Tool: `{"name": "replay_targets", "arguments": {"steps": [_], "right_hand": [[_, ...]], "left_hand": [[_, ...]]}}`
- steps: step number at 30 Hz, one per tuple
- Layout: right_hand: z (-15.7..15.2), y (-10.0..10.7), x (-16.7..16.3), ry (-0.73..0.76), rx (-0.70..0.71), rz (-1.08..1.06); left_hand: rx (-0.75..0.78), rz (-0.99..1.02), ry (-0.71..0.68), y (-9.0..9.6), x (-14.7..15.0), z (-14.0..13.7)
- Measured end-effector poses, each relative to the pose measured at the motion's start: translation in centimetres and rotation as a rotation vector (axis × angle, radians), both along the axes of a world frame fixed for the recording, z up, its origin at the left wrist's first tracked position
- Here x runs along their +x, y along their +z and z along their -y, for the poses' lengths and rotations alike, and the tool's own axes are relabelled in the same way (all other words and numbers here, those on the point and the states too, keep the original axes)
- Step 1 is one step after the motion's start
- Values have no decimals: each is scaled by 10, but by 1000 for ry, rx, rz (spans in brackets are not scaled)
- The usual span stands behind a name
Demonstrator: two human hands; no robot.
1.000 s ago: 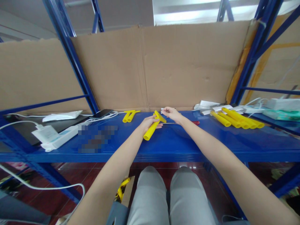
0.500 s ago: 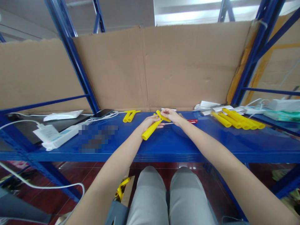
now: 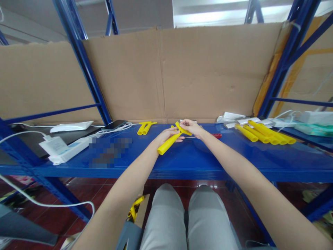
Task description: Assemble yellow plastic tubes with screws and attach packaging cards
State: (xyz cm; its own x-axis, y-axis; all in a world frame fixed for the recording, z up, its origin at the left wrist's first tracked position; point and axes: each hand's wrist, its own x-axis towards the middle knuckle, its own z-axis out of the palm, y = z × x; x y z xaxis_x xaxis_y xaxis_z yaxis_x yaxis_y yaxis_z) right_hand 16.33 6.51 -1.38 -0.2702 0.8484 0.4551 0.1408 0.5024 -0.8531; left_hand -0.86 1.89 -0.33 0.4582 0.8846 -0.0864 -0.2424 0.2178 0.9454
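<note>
Over the middle of the blue shelf, a yellow T-shaped plastic piece [image 3: 169, 143] with a hollow round handle is held slantwise, its open end toward me. My left hand [image 3: 166, 135] is closed around it from the left, just below the crosspiece. The fingers of my right hand [image 3: 190, 127] pinch the right part of the crosspiece. Behind my right wrist lies a screwdriver with a red handle [image 3: 217, 135], partly hidden by my hand and forearm. Two similar yellow T-shaped pieces [image 3: 144, 128] rest on the shelf to the left.
Several yellow tubes [image 3: 267, 133] lie at the right beside white packets [image 3: 230, 117]. A white power strip [image 3: 69, 150] with cables and a dark phone [image 3: 116, 125] occupy the left. Cardboard [image 3: 125, 80] walls the back. Below, a box [image 3: 142, 210] holds more yellow pieces.
The view has shifted slightly. Both hands keep their hold on the yellow T-shaped piece, with only a slight movement of the right hand and the crosspiece.
</note>
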Motion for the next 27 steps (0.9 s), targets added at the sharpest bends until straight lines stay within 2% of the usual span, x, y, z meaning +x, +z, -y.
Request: {"name": "replay_targets", "arguments": {"steps": [7, 13, 20, 27], "right_hand": [[1, 3, 8, 76, 38, 35], [8, 8, 9, 137, -44, -1], [7, 6, 8, 96, -34, -11], [0, 1, 3, -6, -24, -23]], "left_hand": [[6, -10, -25, 2, 0, 3], [7, -38, -26, 4, 1, 6], [-10, -27, -28, 2, 0, 3], [-17, 8, -28, 1, -1, 0]]}}
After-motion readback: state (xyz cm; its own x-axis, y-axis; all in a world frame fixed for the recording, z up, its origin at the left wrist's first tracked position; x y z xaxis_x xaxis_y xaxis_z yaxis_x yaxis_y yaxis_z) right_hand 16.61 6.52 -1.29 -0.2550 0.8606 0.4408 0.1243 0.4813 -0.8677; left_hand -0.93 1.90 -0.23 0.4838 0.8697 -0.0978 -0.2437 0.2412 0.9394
